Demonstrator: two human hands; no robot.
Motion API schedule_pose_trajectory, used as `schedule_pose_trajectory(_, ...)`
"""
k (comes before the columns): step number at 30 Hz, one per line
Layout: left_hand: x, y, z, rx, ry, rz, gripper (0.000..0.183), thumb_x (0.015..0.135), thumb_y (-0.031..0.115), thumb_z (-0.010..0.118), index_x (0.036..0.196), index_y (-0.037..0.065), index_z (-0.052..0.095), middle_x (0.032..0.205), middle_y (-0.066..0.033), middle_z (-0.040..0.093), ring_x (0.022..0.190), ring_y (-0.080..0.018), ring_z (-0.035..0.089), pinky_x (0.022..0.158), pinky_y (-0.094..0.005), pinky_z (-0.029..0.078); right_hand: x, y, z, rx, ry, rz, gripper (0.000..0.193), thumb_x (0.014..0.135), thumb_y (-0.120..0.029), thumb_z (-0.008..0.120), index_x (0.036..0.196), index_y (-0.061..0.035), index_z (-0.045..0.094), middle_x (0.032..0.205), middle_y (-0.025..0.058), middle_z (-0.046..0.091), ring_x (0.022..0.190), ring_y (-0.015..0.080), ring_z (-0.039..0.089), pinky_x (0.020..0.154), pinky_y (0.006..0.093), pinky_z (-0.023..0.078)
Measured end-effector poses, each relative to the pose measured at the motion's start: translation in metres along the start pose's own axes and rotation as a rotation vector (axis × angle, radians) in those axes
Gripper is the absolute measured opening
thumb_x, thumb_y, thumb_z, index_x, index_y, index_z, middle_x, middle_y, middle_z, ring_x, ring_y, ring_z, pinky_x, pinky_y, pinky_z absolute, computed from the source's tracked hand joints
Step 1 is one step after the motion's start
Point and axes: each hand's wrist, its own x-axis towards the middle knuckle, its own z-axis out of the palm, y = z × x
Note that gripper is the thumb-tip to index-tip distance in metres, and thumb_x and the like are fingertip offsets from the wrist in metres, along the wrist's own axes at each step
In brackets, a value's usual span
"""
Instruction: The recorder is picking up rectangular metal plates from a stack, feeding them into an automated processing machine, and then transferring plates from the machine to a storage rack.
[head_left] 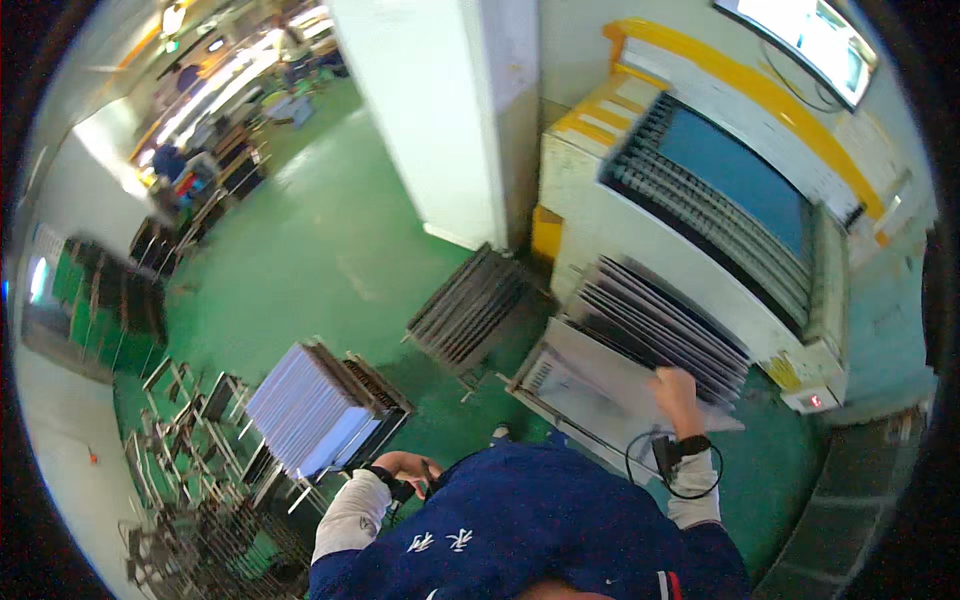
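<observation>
My right hand (677,392) is closed at the upper edge of a thin grey panel (590,385), which leans at the front of a rack. Behind that panel stand several more thin panels (655,325) in a row. A black strap with a looped cable (665,455) circles my right wrist. My left hand (405,468) hangs close to my body, fingers loosely bent and slightly apart, with nothing visible in it. It is nearest to a rack of pale bluish panels (310,410) on my left. Its fingertips are partly hidden by my dark blue jacket.
A long machine with rollers (710,210) stands at the right, beneath a bright screen (810,45). Another slotted rack (480,310) is ahead, before a white pillar (420,120). Metal frames (200,490) crowd the lower left. Far back, people work at lit benches (215,90).
</observation>
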Motion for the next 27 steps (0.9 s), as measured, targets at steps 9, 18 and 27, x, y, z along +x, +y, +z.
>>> schedule_pose_trajectory(9, 0.074, -0.064, -0.041, 0.075, -0.021, 0.033, 0.028, 0.094, 0.015, 0.051, 0.115, -0.001, 0.059, 0.118, -0.0096, 0.061, 0.103, -0.0174, 0.058, 0.092, -0.0269, 0.044, -0.032, -0.002, -0.182, 0.126, 0.147, 0.055, 0.021, 0.077, -0.023, 0.067, 0.083, -0.0035, 0.064, 0.078, 0.0164, 0.063, 0.071, 0.0383, 0.059, 0.064, 0.0461, 0.046)
schedule_pose_trajectory(18, 0.101, -0.04, -0.051, 0.147, 0.088, -0.097, 0.033, 0.092, 0.014, 0.05, 0.122, 0.002, 0.058, 0.116, -0.0067, 0.064, 0.099, -0.0173, 0.06, 0.09, -0.0301, 0.046, -0.068, 0.047, -0.247, 0.854, 0.948, 0.471, 0.017, 0.085, -0.015, 0.067, 0.097, -0.004, 0.069, 0.084, 0.001, 0.064, 0.078, 0.0144, 0.057, 0.071, 0.0274, 0.046)
schedule_pose_trajectory(27, 0.114, -0.043, -0.042, 0.245, 0.136, -0.135, 0.035, 0.09, 0.016, 0.054, 0.122, 0.002, 0.058, 0.116, -0.0066, 0.064, 0.099, -0.0172, 0.06, 0.09, -0.0307, 0.046, -0.009, 0.098, -0.269, 0.922, 1.491, 0.232, 0.023, 0.09, -0.021, 0.065, 0.091, 0.0017, 0.066, 0.091, 0.0082, 0.061, 0.079, 0.0127, 0.054, 0.068, 0.0254, 0.044)
